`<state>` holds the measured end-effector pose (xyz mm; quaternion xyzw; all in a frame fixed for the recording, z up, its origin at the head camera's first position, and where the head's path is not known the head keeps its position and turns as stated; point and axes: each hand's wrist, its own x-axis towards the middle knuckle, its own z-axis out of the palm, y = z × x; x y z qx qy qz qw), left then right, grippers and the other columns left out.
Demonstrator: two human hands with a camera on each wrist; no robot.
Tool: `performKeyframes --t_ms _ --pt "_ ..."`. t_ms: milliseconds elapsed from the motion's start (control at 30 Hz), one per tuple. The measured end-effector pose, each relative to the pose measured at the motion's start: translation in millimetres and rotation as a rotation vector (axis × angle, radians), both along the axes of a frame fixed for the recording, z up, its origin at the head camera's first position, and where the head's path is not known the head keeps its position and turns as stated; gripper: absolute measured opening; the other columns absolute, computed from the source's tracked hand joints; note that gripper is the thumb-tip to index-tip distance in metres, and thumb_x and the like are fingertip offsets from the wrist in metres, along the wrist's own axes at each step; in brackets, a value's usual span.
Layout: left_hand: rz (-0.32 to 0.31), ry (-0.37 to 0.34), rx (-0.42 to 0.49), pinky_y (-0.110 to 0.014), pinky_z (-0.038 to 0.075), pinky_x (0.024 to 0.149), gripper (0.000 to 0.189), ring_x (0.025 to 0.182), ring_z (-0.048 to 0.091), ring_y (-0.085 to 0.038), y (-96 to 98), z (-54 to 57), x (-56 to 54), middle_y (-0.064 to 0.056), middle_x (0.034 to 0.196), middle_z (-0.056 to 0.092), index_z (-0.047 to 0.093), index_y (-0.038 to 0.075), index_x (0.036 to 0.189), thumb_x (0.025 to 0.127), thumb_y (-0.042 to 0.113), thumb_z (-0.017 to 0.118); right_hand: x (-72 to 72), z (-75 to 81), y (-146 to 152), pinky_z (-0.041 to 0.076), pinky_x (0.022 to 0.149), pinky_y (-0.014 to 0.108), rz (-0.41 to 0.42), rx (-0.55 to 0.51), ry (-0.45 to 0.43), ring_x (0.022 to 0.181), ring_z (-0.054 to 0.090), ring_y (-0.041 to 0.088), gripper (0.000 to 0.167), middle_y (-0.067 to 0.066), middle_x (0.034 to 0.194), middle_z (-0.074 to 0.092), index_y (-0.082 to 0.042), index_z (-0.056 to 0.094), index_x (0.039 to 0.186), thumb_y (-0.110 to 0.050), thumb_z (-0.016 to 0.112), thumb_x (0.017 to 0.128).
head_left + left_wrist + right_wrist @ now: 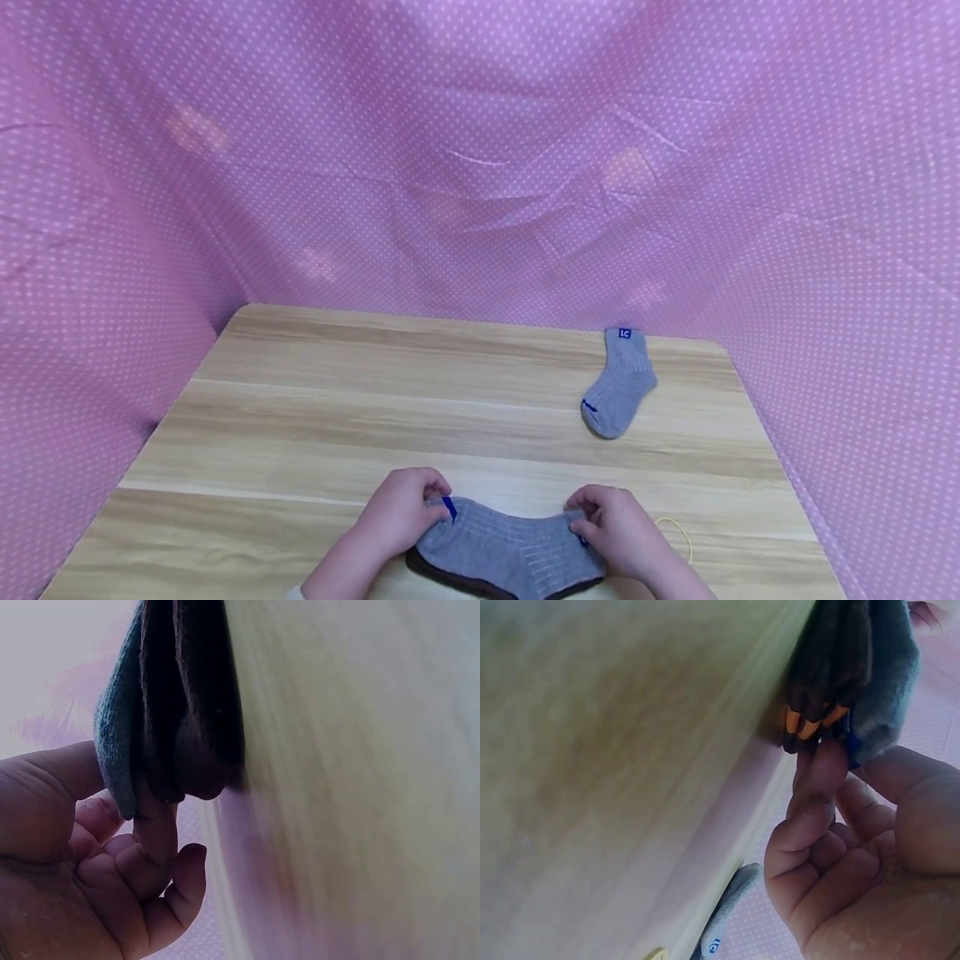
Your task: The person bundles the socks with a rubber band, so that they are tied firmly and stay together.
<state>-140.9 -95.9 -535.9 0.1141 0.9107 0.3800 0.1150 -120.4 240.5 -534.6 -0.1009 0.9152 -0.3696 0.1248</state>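
A grey sock (502, 542) lies sideways at the table's near edge, over dark brown socks (450, 577). My left hand (408, 508) pinches the grey sock's toe end, by its blue stripe. At the cuff end, by the blue label, my right hand (618, 529) pinches the grey fabric between thumb and fingers. The left wrist view shows the thumb on the grey sock (116, 742), with fingertips under the dark layers (206, 742). Orange marks show on the dark socks (825, 667) in the right wrist view, right beside my fingertips.
A second grey sock (618, 387) with a blue LC label lies flat near the table's back right edge. A thin yellow loop (688, 542) sits beside my right wrist. Pink dotted cloth (480, 167) hangs around the wooden table (337, 400).
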Motion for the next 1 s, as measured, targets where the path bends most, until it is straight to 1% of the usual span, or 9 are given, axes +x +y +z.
performKeyframes --t_ms 133,267,367,467,567,633,767,867,1000 --pt "0.007 0.002 -0.001 -0.039 0.054 0.075 0.017 0.079 0.062 -0.011 -1.2 2.0 1.0 0.009 0.084 0.069 0.076 0.014 0.096 0.084 0.013 0.089 0.7 3.4 -0.6 0.049 0.06 0.025 -0.009 -0.005 0.004 0.065 0.057 0.002 0.02 -0.008 0.082 0.064 -0.008 0.075 0.103 -0.003 0.085 0.086" --pt "0.009 0.007 0.009 -0.038 0.053 0.075 0.017 0.078 0.061 -0.01 -1.4 5.9 -1.4 0.01 0.083 0.068 0.076 0.014 0.096 0.085 0.013 0.088 -1.4 10.7 1.2 0.05 0.061 0.025 -0.011 -0.028 0.008 0.065 0.057 0.003 0.022 -0.008 0.082 0.063 -0.006 0.074 0.105 -0.004 0.085 0.086" --pt "0.017 0.024 0.047 -0.036 0.054 0.074 0.016 0.078 0.061 -0.009 -1.0 10.3 -4.1 0.01 0.083 0.068 0.076 0.014 0.096 0.085 0.012 0.088 -4.1 18.2 4.2 0.051 0.061 0.025 -0.018 -0.052 0.023 0.066 0.058 0.004 0.023 -0.007 0.083 0.065 -0.004 0.074 0.107 -0.001 0.084 0.086" --pt "0.041 0.025 0.103 -0.034 0.055 0.074 0.017 0.076 0.063 -0.008 -1.6 15.9 -5.6 0.009 0.083 0.068 0.076 0.013 0.097 0.085 0.009 0.087 -5.8 26.3 7.3 0.052 0.061 0.025 -0.035 -0.089 0.038 0.064 0.06 0.005 0.024 -0.004 0.085 0.066 -0.001 0.073 0.108 0.002 0.083 0.086" --pt "0.071 0.008 0.14 -0.033 0.055 0.073 0.017 0.073 0.065 -0.007 -3.3 21.9 -4.3 0.008 0.083 0.068 0.075 0.011 0.097 0.085 0.008 0.087 -5.9 32.8 8.9 0.052 0.06 0.026 -0.038 -0.138 0.025 0.064 0.061 0.006 0.026 -0.001 0.088 0.067 0.001 0.072 0.111 0.003 0.081 0.087" --pt "0.078 -0.011 0.155 -0.033 0.055 0.073 0.018 0.073 0.065 -0.007 -4.7 24.8 -2.6 0.007 0.083 0.068 0.075 0.01 0.099 0.085 0.007 0.087 -4.8 34.9 8.4 0.052 0.06 0.026 -0.031 -0.161 0.009 0.064 0.061 0.007 0.026 0.0 0.089 0.067 0.002 0.072 0.112 0.002 0.081 0.088" --pt "0.059 -0.05 0.146 -0.035 0.054 0.074 0.02 0.075 0.063 -0.01 -6.8 23.8 -0.1 0.006 0.083 0.067 0.075 0.007 0.103 0.086 0.008 0.086 -0.6 29.7 5.1 0.052 0.061 0.025 -0.004 -0.168 -0.019 0.064 0.061 0.006 0.025 0.0 0.087 0.066 0.002 0.071 0.111 0.001 0.081 0.088" --pt "0.038 -0.066 0.115 -0.036 0.053 0.074 0.021 0.076 0.062 -0.011 -7.1 18.5 1.6 0.007 0.082 0.066 0.074 0.008 0.103 0.086 0.008 0.086 3.5 22.8 2.4 0.052 0.062 0.025 0.005 -0.151 -0.039 0.065 0.06 0.006 0.025 -0.002 0.085 0.065 0.0 0.071 0.11 0.0 0.082 0.087" --pt "0.023 -0.071 0.087 -0.036 0.053 0.074 0.019 0.076 0.061 -0.01 -7.4 12.5 5.1 0.008 0.081 0.066 0.074 0.009 0.101 0.087 0.01 0.086 8.0 16.8 -0.4 0.052 0.061 0.025 -0.013 -0.131 -0.049 0.065 0.06 0.007 0.025 -0.003 0.084 0.064 -0.002 0.072 0.109 0.001 0.082 0.086"
